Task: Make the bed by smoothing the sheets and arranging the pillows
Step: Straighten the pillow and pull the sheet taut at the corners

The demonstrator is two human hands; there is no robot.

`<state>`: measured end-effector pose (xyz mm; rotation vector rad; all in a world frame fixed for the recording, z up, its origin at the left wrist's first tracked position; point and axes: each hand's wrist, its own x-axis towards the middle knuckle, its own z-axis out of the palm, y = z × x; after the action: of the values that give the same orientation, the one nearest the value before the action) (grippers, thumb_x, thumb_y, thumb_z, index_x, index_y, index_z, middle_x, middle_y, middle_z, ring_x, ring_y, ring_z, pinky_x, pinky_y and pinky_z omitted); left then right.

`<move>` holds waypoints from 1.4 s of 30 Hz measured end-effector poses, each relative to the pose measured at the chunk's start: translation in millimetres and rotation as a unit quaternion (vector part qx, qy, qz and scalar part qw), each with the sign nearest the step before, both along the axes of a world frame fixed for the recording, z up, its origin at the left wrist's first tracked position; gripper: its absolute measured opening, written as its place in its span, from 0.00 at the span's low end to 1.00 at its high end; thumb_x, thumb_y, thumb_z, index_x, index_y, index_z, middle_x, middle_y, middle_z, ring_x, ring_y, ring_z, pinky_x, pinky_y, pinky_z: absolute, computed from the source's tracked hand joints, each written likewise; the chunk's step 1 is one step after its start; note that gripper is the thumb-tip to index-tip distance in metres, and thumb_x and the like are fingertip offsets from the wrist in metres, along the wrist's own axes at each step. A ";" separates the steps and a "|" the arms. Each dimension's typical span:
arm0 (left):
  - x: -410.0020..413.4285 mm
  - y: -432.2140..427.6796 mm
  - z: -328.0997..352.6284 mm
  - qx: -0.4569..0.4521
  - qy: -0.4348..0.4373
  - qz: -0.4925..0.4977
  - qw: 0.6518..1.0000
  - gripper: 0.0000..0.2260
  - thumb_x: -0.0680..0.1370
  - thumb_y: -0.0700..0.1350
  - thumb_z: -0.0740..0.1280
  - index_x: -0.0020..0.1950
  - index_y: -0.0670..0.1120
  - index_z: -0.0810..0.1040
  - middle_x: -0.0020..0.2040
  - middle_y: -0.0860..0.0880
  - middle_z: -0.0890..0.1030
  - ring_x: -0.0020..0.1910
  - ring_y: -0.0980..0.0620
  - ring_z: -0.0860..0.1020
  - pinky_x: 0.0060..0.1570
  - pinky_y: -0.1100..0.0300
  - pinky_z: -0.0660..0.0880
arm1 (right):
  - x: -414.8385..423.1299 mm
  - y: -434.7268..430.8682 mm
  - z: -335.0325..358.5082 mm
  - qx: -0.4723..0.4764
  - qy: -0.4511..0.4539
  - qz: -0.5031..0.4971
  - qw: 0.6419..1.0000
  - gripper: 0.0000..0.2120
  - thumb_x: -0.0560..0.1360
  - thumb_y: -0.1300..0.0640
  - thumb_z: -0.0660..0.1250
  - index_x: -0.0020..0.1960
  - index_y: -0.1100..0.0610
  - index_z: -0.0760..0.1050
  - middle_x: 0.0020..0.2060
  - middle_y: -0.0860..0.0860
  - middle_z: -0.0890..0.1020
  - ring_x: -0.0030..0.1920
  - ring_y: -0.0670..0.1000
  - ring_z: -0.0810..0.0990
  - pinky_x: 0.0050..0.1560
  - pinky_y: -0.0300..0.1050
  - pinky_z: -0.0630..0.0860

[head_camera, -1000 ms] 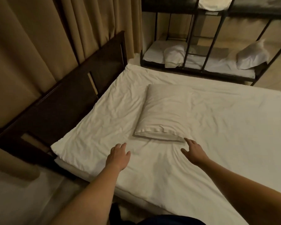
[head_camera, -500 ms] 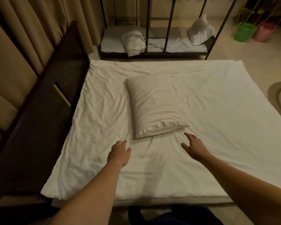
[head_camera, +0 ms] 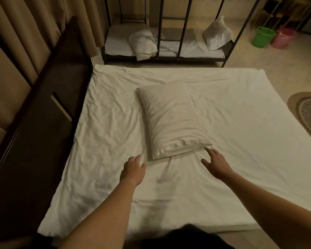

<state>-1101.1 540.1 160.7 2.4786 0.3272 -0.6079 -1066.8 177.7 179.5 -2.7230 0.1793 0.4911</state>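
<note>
A white pillow [head_camera: 172, 119] lies lengthwise in the middle of the bed, its open end toward me. The white sheet [head_camera: 241, 141] covers the mattress and is wrinkled, most on the left side. My left hand [head_camera: 133, 169] hovers over the sheet just left of the pillow's near corner, fingers apart, holding nothing. My right hand [head_camera: 216, 163] is spread open to the right of that end, its fingertips almost at the pillow's near right corner.
A dark wooden headboard [head_camera: 43, 114] and tan curtains [head_camera: 25, 33] run along the left. Beyond the bed stands a black metal bunk frame [head_camera: 185, 29] with two white pillows [head_camera: 144, 44]. Green bucket [head_camera: 262, 36], pink bucket [head_camera: 284, 39] and a round rug [head_camera: 309, 117] are on the floor at right.
The view has swung rightward and down, so the bed now lies square in front of me. Both hands stay open near the pillow's near end, hardly shifted.
</note>
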 end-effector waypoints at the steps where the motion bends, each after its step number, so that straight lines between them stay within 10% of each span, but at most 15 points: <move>1: 3.6 0.1 -1.8 0.000 0.004 0.004 1.000 0.24 0.85 0.57 0.55 0.81 0.55 0.61 0.79 0.50 0.62 0.75 0.45 0.64 0.69 0.46 0.70 | 5.7 -0.4 -3.1 0.002 0.001 0.001 1.000 0.32 0.80 0.46 0.65 0.81 0.52 0.59 0.78 0.55 0.65 0.76 0.59 0.65 0.74 0.54 0.64; 28: 319.5 -82.7 -163.5 -0.039 -0.063 0.111 0.991 0.31 0.81 0.66 0.59 0.82 0.61 0.54 0.84 0.49 0.52 0.81 0.45 0.53 0.78 0.48 0.56 | 321.0 -14.4 -173.8 -0.013 -0.051 0.040 0.998 0.35 0.81 0.34 0.57 0.82 0.43 0.48 0.81 0.55 0.56 0.79 0.60 0.55 0.78 0.58 0.57; 37: 408.7 -124.0 -252.8 -0.074 -0.098 0.134 0.983 0.46 0.67 0.81 0.60 0.79 0.72 0.42 0.84 0.54 0.42 0.82 0.43 0.45 0.77 0.32 0.50 | 409.4 24.7 -247.7 0.000 -0.056 0.022 0.998 0.40 0.72 0.20 0.51 0.77 0.28 0.37 0.82 0.48 0.44 0.81 0.59 0.44 0.72 0.78 0.45; 42: 398.5 -134.2 -301.3 -0.021 -0.104 0.116 0.988 0.36 0.75 0.74 0.59 0.80 0.71 0.47 0.84 0.55 0.44 0.82 0.39 0.47 0.73 0.28 0.54 | 397.1 33.5 -290.6 -0.012 -0.054 0.037 0.998 0.29 0.78 0.26 0.48 0.75 0.24 0.43 0.82 0.48 0.45 0.81 0.59 0.43 0.72 0.78 0.45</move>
<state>-702.5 405.9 -140.6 2.3916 0.5053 -0.2557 -669.7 211.2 -111.1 -2.7784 0.0571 0.3627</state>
